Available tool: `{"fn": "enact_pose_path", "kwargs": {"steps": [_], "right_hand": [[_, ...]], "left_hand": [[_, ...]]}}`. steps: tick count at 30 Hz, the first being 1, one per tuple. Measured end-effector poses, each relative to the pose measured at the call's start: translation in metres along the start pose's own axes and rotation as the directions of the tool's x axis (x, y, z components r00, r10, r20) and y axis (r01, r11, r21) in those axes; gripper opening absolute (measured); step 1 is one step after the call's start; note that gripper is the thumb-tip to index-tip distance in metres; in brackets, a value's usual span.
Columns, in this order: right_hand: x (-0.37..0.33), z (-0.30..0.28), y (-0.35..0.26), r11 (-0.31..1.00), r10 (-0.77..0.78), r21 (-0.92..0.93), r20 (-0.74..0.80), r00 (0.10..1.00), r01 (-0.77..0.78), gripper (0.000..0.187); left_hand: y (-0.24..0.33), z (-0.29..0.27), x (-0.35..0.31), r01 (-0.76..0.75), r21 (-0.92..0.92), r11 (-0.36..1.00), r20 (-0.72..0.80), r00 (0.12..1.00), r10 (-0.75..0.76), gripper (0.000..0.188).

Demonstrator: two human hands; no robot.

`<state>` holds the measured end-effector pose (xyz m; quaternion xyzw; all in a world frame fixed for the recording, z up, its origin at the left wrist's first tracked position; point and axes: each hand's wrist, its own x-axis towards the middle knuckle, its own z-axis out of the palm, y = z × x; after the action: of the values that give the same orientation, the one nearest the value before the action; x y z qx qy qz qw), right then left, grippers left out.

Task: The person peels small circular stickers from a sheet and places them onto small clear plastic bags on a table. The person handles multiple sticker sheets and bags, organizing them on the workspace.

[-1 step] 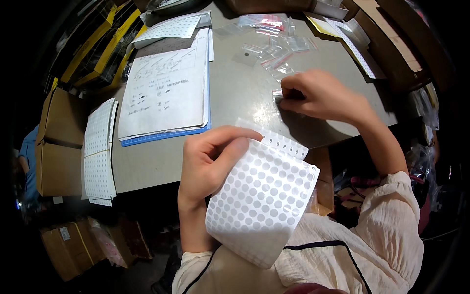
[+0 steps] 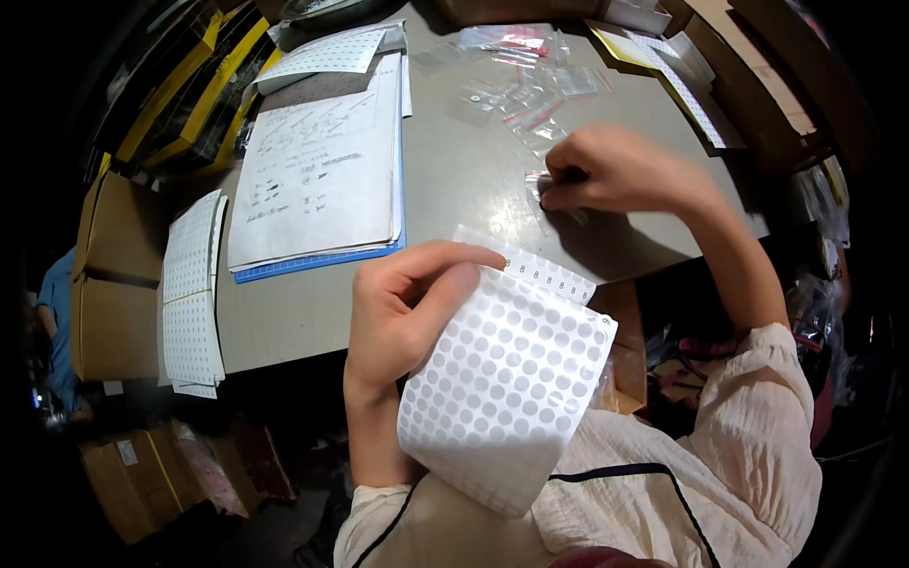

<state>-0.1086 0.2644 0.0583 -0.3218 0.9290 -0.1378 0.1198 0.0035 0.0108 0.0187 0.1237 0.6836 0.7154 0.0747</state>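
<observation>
My left hand [image 2: 402, 303] pinches a bent white sheet of round grey stickers [image 2: 507, 364] between thumb and forefinger, in front of my body. Behind its top edge stands a strip with rows of small printed marks [image 2: 549, 273]. Over the table, my right hand [image 2: 611, 170] is closed, with thumb and curled fingertips down on a small clear zip bag [image 2: 534, 182] with a red line. The fingers partly cover this bag. Beyond that hand lie several more clear zip bags [image 2: 575, 82], one bearing a small round pale spot [image 2: 475, 98].
Handwritten papers [image 2: 317, 180] lie on a blue board [image 2: 322, 265] at the left. Banded sticker sheets [image 2: 192, 289] lie by the table's left edge, next to a cardboard box [image 2: 118, 275]. A tray with label strips [image 2: 677, 90] is at the far right. Someone in blue [image 2: 62, 331] shows at the far left.
The round spot on one far bag looked dark grey and now looks pale with a darker centre. My right hand has shifted very slightly; my left hand holds the sheet as before.
</observation>
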Motion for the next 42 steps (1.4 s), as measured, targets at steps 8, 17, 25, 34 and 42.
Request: {"fn": "enact_pose_path", "kwargs": {"steps": [8,17,25,34,42], "right_hand": [[0.013,-0.026,0.01,0.969,0.08,0.223,0.138,0.987,-0.11,0.046],[-0.006,-0.005,0.02,0.74,0.091,0.672,-0.053,0.994,-0.032,0.02],[-0.006,0.013,0.019,0.873,0.04,0.487,-0.106,0.994,0.016,0.017],[-0.012,0.019,0.004,0.987,-0.157,-0.084,-0.308,0.938,0.137,0.023],[-0.039,-0.008,-0.007,0.997,0.04,-0.077,0.108,0.993,-0.032,0.035]], "left_hand": [[-0.001,0.0,-0.003,0.009,-0.041,0.999,-0.007,1.0,-0.009,0.019],[0.004,0.003,-0.004,0.054,-0.13,0.99,-0.059,0.996,-0.062,0.018],[0.002,0.007,-0.002,0.031,-0.147,0.989,-0.122,0.991,-0.049,0.021],[0.001,0.008,-0.002,0.029,-0.14,0.99,-0.129,0.99,-0.047,0.021],[-0.002,0.001,-0.004,-0.026,-0.15,0.988,-0.129,0.992,0.006,0.018]]}}
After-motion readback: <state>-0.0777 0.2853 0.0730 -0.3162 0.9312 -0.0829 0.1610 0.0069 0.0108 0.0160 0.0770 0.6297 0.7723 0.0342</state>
